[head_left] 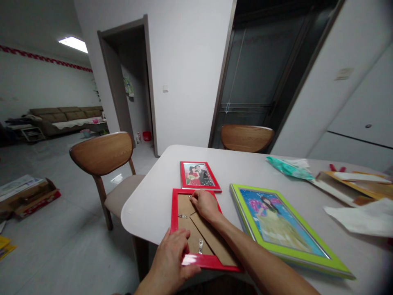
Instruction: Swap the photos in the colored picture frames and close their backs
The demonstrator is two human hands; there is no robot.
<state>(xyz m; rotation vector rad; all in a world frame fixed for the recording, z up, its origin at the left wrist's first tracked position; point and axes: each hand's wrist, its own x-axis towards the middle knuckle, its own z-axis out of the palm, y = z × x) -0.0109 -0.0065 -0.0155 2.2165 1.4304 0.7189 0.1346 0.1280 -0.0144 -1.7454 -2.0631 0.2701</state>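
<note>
A red picture frame [175, 211] lies face down at the near edge of the white table [147, 209], its brown backing board up with small metal clips. My left hand [173, 256] rests on the frame's near left corner, thumb pressed on the red edge, fingers closed over it. My right hand [206, 205] lies on the backing near the far edge, fingertips pinched at a metal clip. Behind it lies a small red framed photo [199, 176], face up. To the right lies a large green framed picture [285, 229].
One wooden chair [104, 157] stands at the table's left, another [246, 137] at the far side. Teal packaging [287, 168], an orange frame [353, 184] and white paper [362, 217] lie at the right. Cardboard boxes [27, 198] sit on the floor to the left.
</note>
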